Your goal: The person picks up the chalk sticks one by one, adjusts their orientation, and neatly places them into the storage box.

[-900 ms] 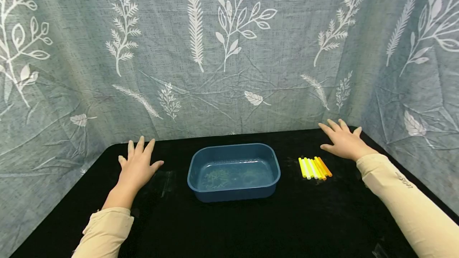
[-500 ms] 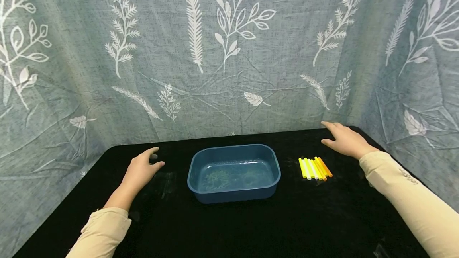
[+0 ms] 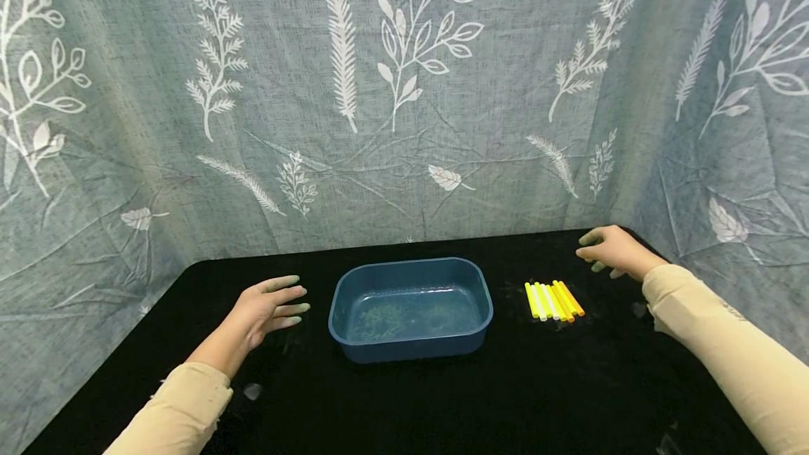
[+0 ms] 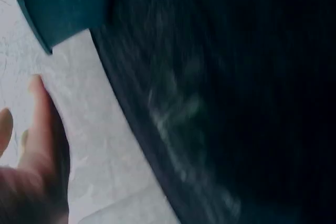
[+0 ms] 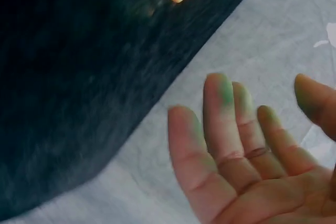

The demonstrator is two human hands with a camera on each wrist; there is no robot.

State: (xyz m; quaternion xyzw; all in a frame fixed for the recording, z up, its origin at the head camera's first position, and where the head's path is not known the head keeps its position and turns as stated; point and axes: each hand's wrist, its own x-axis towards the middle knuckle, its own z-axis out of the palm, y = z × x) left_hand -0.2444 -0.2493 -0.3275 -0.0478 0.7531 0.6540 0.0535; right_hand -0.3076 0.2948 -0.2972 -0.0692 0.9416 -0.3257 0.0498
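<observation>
Loosely, the left hand (image 3: 260,309) spreads its fingers at the tub's (image 3: 413,350) nine o'clock; yellow and orange sticks (image 3: 553,302) lie at three, the right hand (image 3: 614,251), fingers relaxed, at their two.

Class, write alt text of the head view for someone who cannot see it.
A person's left hand and right hand, both empty, flank a blue tub and a row of yellow and orange sticks on a black table. A leaf-patterned curtain hangs behind.
</observation>
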